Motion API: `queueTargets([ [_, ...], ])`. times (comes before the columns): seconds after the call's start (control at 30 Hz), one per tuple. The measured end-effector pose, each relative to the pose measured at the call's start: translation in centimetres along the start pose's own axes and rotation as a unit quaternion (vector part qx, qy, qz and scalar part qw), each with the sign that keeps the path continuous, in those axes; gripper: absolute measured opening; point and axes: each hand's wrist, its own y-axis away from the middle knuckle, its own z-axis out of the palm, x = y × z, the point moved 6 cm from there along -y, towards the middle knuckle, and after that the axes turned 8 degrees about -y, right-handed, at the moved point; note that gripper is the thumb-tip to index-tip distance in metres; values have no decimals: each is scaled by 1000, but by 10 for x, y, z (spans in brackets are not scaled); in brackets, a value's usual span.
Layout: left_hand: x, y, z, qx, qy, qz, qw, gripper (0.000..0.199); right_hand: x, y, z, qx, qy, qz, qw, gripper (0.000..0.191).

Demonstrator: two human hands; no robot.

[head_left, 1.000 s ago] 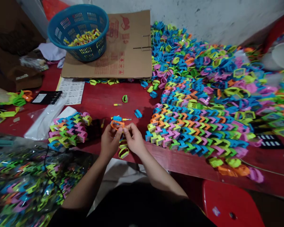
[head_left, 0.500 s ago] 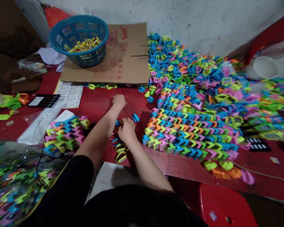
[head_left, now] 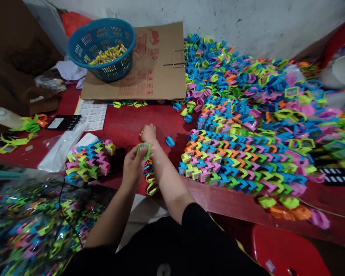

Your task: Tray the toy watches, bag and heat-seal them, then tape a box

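At table's edge [head_left: 218, 205], left hand [head_left: 133, 165] grips green loop [head_left: 143, 150] (right hand [head_left: 149, 134] beside).

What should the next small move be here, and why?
Probably the left hand should hook the lime-green plastic loop it holds onto the short chain of coloured loops just below, since that chain lies close by.

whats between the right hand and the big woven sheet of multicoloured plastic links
In the head view, a small blue plastic link lies on the red tabletop between the right hand and the big woven sheet of multicoloured plastic links.
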Motion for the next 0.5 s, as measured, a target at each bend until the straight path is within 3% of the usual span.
queueTargets([
  [0.1, -7, 35, -22, 16, 39, -32, 999, 50, -1, 17, -6, 37, -30, 35, 998, 9],
  [0.2, 0, 49, -44, 38, 24, -2, 999, 50, -20, 62, -20, 50, -202, -69, 976, 22],
  [0.33, 12, 59, -57, 61, 20, 25, 998, 49, -45, 141, -49, -29, -361, -220, 906, 47],
  [0.5, 16, 69, -47, 36, 50, -65, 996, 48, -41, 204, -81, -125, -324, -249, 904, 53],
])
